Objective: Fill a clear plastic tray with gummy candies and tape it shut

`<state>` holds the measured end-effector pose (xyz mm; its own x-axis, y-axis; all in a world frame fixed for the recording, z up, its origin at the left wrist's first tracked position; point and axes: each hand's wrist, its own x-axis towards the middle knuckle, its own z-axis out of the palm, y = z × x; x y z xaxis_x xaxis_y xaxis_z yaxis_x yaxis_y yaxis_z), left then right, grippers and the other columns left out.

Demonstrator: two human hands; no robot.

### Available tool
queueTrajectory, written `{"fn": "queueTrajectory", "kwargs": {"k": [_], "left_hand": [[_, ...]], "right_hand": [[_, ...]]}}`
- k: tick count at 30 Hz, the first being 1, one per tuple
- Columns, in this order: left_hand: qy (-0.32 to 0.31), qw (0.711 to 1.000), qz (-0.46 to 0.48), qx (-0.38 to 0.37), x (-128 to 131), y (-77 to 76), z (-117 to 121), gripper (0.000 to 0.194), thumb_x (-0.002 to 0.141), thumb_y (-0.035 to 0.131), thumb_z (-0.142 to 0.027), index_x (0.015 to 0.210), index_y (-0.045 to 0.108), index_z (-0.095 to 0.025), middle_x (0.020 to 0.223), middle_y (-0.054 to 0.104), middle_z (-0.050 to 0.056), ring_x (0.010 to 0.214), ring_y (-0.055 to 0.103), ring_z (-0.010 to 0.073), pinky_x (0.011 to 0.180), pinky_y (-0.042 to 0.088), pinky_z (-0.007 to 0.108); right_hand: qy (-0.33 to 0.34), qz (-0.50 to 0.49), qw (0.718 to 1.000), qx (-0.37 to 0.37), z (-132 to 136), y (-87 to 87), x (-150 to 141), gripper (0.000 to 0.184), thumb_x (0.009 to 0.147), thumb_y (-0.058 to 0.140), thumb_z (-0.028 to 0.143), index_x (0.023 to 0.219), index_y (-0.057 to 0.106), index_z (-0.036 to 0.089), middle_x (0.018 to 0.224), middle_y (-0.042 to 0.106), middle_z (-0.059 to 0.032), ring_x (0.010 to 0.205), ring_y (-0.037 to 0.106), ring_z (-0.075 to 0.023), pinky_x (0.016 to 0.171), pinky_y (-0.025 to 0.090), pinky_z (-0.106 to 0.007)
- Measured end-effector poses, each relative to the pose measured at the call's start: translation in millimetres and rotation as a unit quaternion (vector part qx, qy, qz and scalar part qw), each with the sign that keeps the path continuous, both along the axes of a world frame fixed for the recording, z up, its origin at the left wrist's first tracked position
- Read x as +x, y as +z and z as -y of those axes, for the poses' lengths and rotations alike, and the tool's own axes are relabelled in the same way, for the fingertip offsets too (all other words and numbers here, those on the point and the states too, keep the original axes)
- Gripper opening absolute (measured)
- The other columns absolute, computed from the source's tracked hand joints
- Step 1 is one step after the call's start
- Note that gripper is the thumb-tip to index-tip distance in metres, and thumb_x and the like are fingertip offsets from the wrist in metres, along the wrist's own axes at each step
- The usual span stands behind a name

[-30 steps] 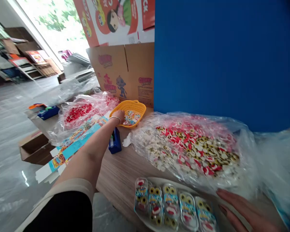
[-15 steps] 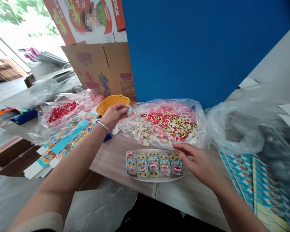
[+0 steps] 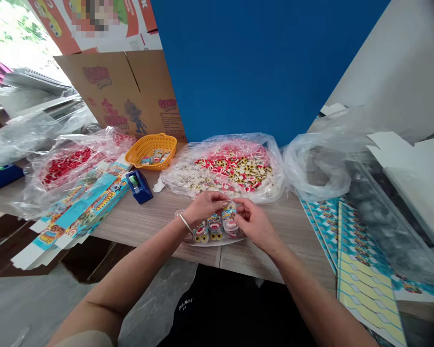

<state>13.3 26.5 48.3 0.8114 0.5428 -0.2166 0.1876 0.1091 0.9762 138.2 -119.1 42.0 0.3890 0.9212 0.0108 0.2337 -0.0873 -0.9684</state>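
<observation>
My left hand point(image 3: 204, 209), with a metal bangle on its wrist, and my right hand point(image 3: 255, 224) meet above a white oval plate point(image 3: 217, 242). Between their fingertips both hands pinch a clear candy packet point(image 3: 229, 215) with a blue label. Several similar packets point(image 3: 208, 229) lie on the plate, partly hidden under my hands. Behind the plate, a clear plastic bag of red, white and yellow gummy candies point(image 3: 226, 168) sits on the wood-grain table point(image 3: 155, 221).
An orange plastic basket point(image 3: 151, 152) holds a few packets beside a blue tape dispenser point(image 3: 139, 187). Flat printed cartons point(image 3: 81, 214) lie at the table's left edge, with a bag of red candies point(image 3: 65, 166) behind. More flat cartons point(image 3: 361, 270) lie to the right. A cardboard box and blue panel stand behind.
My left hand has moved from near the basket to the plate, and both hands now hold one packet together. The view has turned, bringing the basket and tape dispenser fully into sight.
</observation>
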Motion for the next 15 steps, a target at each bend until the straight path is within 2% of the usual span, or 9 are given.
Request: {"fn": "queueTrajectory", "kwargs": {"k": [5,11,13,15], "left_hand": [[-0.005,1.000,-0.007,-0.020,0.0,-11.9,0.5,0.028,0.066,0.083,-0.034,0.083,0.074,-0.014,0.074,0.070,0.002,0.064,0.059,0.0113,0.062,0.045,0.024],[-0.030,0.999,-0.001,-0.032,-2.3,-3.7,3.8,0.029,0.065,0.084,-0.036,0.081,0.073,-0.015,0.072,0.069,0.001,0.066,0.061,0.0121,0.065,0.047,0.025],[-0.031,0.999,-0.015,-0.002,-0.2,-1.1,5.7,0.025,0.068,0.082,-0.033,0.083,0.074,-0.015,0.074,0.071,0.002,0.067,0.062,0.0126,0.065,0.047,0.024],[-0.016,0.997,-0.031,0.069,1.8,0.1,5.8,0.024,0.073,0.078,-0.030,0.092,0.075,-0.015,0.081,0.074,0.004,0.073,0.065,0.0150,0.069,0.050,0.026]], "right_hand": [[-0.020,-0.001,1.000,-0.018,5.5,-17.9,-3.3,0.039,0.081,0.056,0.027,0.119,0.061,0.018,0.086,0.069,-0.0035,0.073,0.068,-0.0190,0.065,0.055,-0.031],[0.006,-0.034,0.999,0.006,10.9,-14.7,-1.6,0.031,0.081,0.059,0.030,0.110,0.066,0.021,0.091,0.072,-0.0032,0.078,0.067,-0.0188,0.070,0.055,-0.031],[-0.011,-0.040,0.999,0.005,8.3,-14.0,2.0,0.026,0.080,0.061,0.033,0.102,0.067,0.019,0.087,0.071,-0.0035,0.075,0.066,-0.0186,0.068,0.054,-0.031],[-0.037,-0.059,0.998,0.006,3.7,-15.6,8.7,0.028,0.079,0.063,0.038,0.099,0.066,0.018,0.084,0.071,-0.0042,0.073,0.065,-0.0191,0.067,0.053,-0.031]]}}
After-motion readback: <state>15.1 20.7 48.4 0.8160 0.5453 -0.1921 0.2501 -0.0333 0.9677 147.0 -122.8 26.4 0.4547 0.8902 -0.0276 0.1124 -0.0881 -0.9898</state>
